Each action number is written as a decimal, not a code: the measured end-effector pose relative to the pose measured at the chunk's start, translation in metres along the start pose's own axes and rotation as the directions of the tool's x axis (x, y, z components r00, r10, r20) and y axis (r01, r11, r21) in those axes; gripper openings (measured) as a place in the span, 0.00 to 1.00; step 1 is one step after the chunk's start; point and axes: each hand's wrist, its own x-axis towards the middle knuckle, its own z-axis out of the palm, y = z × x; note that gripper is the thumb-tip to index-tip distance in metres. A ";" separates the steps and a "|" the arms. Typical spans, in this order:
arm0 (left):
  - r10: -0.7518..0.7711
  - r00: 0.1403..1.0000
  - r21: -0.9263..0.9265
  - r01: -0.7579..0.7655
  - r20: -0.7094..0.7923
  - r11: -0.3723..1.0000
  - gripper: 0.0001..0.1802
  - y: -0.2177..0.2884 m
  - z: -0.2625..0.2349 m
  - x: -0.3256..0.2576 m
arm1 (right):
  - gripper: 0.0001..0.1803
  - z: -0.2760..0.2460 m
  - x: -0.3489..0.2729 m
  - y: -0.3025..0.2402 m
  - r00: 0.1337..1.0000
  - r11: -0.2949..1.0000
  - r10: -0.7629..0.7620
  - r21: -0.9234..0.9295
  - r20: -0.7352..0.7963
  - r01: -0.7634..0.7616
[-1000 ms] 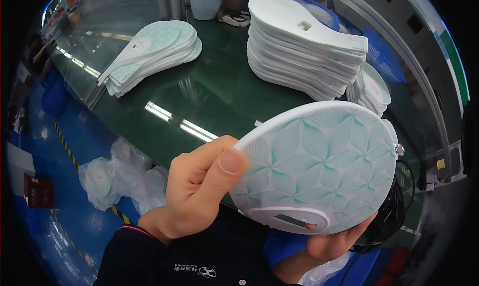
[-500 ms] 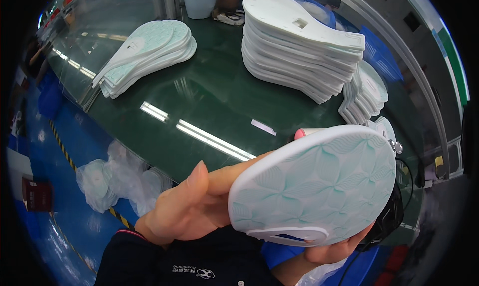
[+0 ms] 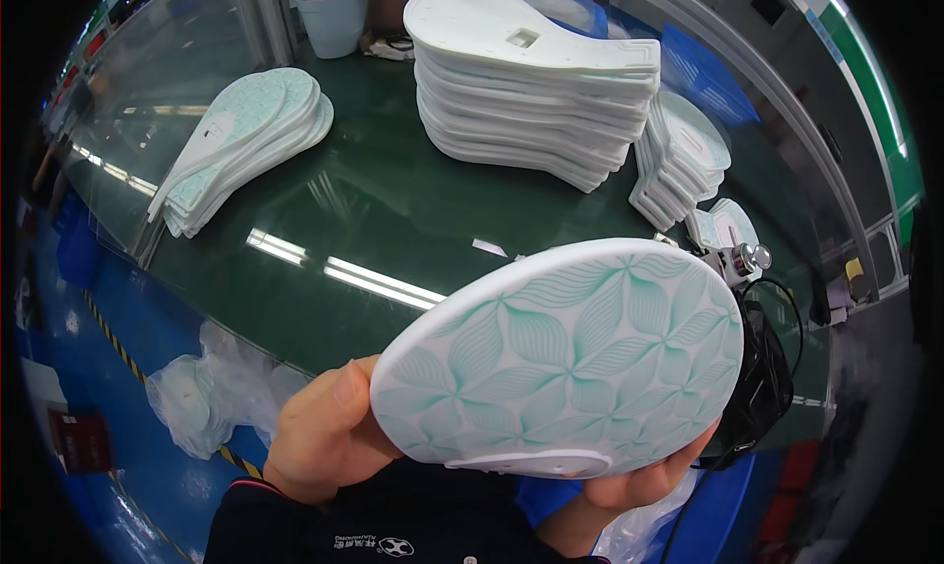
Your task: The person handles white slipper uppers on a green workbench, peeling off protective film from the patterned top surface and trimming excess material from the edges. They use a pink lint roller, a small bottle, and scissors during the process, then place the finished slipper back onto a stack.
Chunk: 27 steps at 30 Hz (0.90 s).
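Close in front of me is a white plastic panel (image 3: 570, 357) with a rounded outline and a teal leaf pattern on the face turned to me. My left hand (image 3: 329, 431) is closed on its left edge, the thumb at the rim and the other fingers hidden behind. My right hand (image 3: 654, 475) grips it at the lower right edge, most of its fingers out of sight. A pale oval inset (image 3: 536, 463) lies along the panel's lower edge, seen at a slant. The panel is held tilted above the near side of the table.
A tall stack of white paddle-shaped panels (image 3: 531, 102) stands on the dark green table (image 3: 364, 210). Smaller patterned stacks lie at left (image 3: 246, 141) and right (image 3: 678, 156). Behind are a white bucket (image 3: 332, 25) and blue bins (image 3: 708, 72). A black bag (image 3: 762, 387) sits at right.
The panel has swung left in view, and its patterned face shows more fully. Both hands keep their hold. The table and stacks have shifted left, and a pink-tipped item behind the panel is now hidden.
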 end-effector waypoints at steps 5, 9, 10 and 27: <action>-0.045 0.995 0.160 0.059 -0.091 0.985 0.33 0.005 0.006 -0.001 | 0.28 0.002 0.001 0.002 1.000 0.999 -0.001 0.046 -0.006 0.002; -0.120 0.960 0.418 0.220 -0.252 0.882 0.33 0.013 0.021 0.004 | 0.27 0.004 0.003 0.004 1.000 1.000 -0.019 0.011 -0.025 0.019; -0.134 0.960 0.416 0.230 -0.246 0.880 0.32 0.014 0.021 0.007 | 0.27 0.003 0.003 0.003 0.999 0.999 -0.014 -0.033 -0.048 0.013; -0.150 0.971 0.163 0.182 -0.187 0.970 0.25 0.014 0.021 0.009 | 0.42 0.011 0.004 0.007 0.961 0.897 -0.121 -0.441 -0.249 -0.001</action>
